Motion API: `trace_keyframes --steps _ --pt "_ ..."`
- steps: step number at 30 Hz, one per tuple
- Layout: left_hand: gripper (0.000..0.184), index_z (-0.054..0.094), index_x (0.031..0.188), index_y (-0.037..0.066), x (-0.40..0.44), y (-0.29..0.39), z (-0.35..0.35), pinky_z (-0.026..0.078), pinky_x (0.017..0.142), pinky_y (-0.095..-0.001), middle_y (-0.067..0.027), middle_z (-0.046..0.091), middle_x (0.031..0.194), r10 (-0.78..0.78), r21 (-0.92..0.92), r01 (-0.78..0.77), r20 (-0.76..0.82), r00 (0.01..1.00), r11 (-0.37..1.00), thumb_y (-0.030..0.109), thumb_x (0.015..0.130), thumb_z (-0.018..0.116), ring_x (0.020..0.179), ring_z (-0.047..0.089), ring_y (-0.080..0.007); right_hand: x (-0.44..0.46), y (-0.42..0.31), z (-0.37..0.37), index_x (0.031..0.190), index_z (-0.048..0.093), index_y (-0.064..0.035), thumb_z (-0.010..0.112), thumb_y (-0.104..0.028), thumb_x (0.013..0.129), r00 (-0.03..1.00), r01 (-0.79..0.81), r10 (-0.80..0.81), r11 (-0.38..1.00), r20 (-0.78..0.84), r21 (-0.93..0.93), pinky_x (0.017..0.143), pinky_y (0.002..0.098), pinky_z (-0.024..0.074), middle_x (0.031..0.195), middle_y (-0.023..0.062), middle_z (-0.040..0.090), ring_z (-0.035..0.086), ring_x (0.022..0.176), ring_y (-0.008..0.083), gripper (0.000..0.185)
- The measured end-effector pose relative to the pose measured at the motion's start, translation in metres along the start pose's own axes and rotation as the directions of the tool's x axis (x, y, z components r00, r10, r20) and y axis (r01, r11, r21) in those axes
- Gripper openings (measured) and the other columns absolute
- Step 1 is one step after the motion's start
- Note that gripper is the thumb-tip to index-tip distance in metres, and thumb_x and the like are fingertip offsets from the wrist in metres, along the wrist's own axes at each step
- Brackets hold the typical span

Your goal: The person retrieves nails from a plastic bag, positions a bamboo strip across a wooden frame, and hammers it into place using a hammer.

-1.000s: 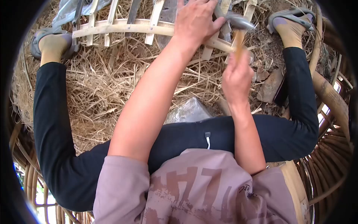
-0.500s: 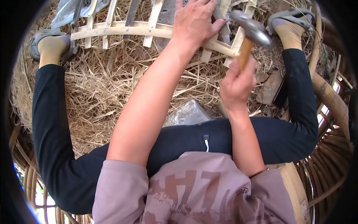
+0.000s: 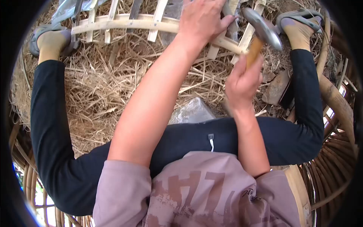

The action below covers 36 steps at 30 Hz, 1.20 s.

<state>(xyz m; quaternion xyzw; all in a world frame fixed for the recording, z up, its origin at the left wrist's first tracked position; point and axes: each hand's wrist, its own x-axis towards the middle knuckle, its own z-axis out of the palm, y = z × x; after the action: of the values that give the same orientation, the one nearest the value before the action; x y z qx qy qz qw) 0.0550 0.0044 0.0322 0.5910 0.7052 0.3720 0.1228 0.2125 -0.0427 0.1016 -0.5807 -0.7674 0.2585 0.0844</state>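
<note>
My right hand [image 3: 245,81] is closed round the wooden handle of a hammer [image 3: 261,29], whose metal head is raised over the right part of a slatted frame. This frame has a curved pale strip [image 3: 124,25] with several slats across it, joined by small nail heads. My left hand [image 3: 202,19] lies over the curved strip right of its middle, thumb stretched out to the right, other fingers reaching the top edge of the view. Whether anything is under the left palm is hidden. A grey slab [image 3: 171,13] shows beneath the frame.
Dry plant shavings [image 3: 102,83] cover the ground between my legs. A grey block [image 3: 193,111] sits close in front of my lap. Clear plastic [image 3: 65,10] lies at the upper left. Brown stones [image 3: 275,89] and a bent pole [image 3: 334,98] are at the right.
The hammer head has swung up and to the right from over the slats, as my right hand tilted. My left hand has stayed on the frame, with only a slight shift.
</note>
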Motion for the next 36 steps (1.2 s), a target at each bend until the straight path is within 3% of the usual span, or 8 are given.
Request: trace_keyframes --steps 5,13,14,18,21,30,33,36 --pt "0.066 0.053 0.139 0.000 0.005 -0.003 0.001 0.017 0.122 -0.0557 -0.0172 0.047 0.150 0.003 -0.016 -0.003 0.011 1.000 1.000 0.030 0.083 0.071 0.146 0.033 -0.0331 -0.010 0.009 0.010 0.103 0.051 -0.0011 0.049 -0.018 0.105 0.891 0.262 -0.187 0.956 -0.413 0.132 0.044 0.0380 0.0422 0.059 0.0131 0.055 0.060 0.048 0.0245 0.017" --pt "0.067 0.053 0.139 0.001 -0.007 0.000 -0.001 0.017 0.122 -0.0556 -0.0175 0.047 0.150 0.004 0.010 -0.005 0.034 0.999 1.000 0.031 0.082 0.072 0.146 0.033 -0.0331 -0.007 0.005 0.002 0.106 0.052 0.0014 0.053 -0.016 0.102 0.958 0.193 -0.168 0.977 -0.232 0.091 0.046 0.0414 0.0466 0.064 0.0166 0.060 0.065 0.054 0.0356 0.018" --pt "0.067 0.053 0.139 0.001 -0.005 -0.001 0.000 0.017 0.122 -0.0556 -0.0173 0.046 0.150 0.013 0.021 -0.014 0.019 1.000 1.000 0.031 0.082 0.072 0.146 0.032 -0.0330 0.002 0.007 -0.003 0.107 0.051 0.0019 0.051 -0.016 0.103 0.999 -0.003 0.005 1.000 0.047 -0.029 0.045 0.0397 0.0462 0.063 0.0138 0.059 0.065 0.052 0.0286 0.018" --pt "0.067 0.053 0.139 0.001 -0.002 -0.002 0.002 0.016 0.122 -0.0556 -0.0165 0.046 0.151 0.016 -0.009 -0.016 0.008 1.000 1.000 0.031 0.083 0.071 0.147 0.032 -0.0326 -0.010 0.014 0.004 0.103 0.049 0.0003 0.050 -0.016 0.104 0.925 0.184 -0.112 0.968 -0.362 0.171 0.044 0.0388 0.0443 0.059 0.0135 0.056 0.065 0.051 0.0269 0.016" --pt "0.067 0.053 0.139 0.001 -0.004 -0.001 0.001 0.017 0.121 -0.0558 -0.0159 0.045 0.152 0.032 0.035 -0.032 0.012 0.999 0.999 0.032 0.083 0.071 0.147 0.032 -0.0325 -0.002 0.011 -0.003 0.102 0.049 -0.0001 0.051 -0.016 0.103 0.998 0.049 -0.050 0.999 -0.043 -0.014 0.044 0.0383 0.0446 0.058 0.0130 0.056 0.065 0.051 0.0271 0.016" --pt "0.067 0.053 0.139 0.001 -0.003 -0.004 0.005 0.017 0.122 -0.0553 -0.0156 0.046 0.151 0.012 -0.001 -0.012 0.028 1.000 1.000 0.032 0.083 0.071 0.147 0.032 -0.0328 -0.009 0.012 0.004 0.105 0.050 0.0003 0.053 -0.014 0.102 0.918 0.221 -0.165 0.968 -0.359 0.120 0.047 0.0410 0.0467 0.063 0.0176 0.061 0.066 0.055 0.0338 0.015" --pt "0.067 0.053 0.139 0.001 -0.004 -0.003 0.004 0.017 0.122 -0.0548 -0.0152 0.046 0.151 0.033 0.036 -0.033 0.009 0.999 0.999 0.033 0.083 0.071 0.147 0.032 -0.0330 -0.002 0.006 -0.003 0.102 0.050 0.0005 0.053 -0.015 0.102 0.998 0.053 -0.055 0.992 -0.017 -0.112 0.049 0.0423 0.0480 0.063 0.0165 0.061 0.067 0.056 0.0350 0.016" --pt "0.067 0.053 0.139 0.001 -0.002 -0.003 0.002 0.017 0.122 -0.0546 -0.0154 0.046 0.151 0.023 0.021 -0.024 0.048 0.999 1.000 0.033 0.083 0.071 0.147 0.032 -0.0331 -0.003 -0.003 -0.009 0.102 0.048 -0.0006 0.048 -0.024 0.106 0.975 0.130 -0.101 0.981 -0.198 0.142 0.047 0.0280 0.0397 0.064 0.0032 0.051 0.051 0.052 0.0136 0.024"
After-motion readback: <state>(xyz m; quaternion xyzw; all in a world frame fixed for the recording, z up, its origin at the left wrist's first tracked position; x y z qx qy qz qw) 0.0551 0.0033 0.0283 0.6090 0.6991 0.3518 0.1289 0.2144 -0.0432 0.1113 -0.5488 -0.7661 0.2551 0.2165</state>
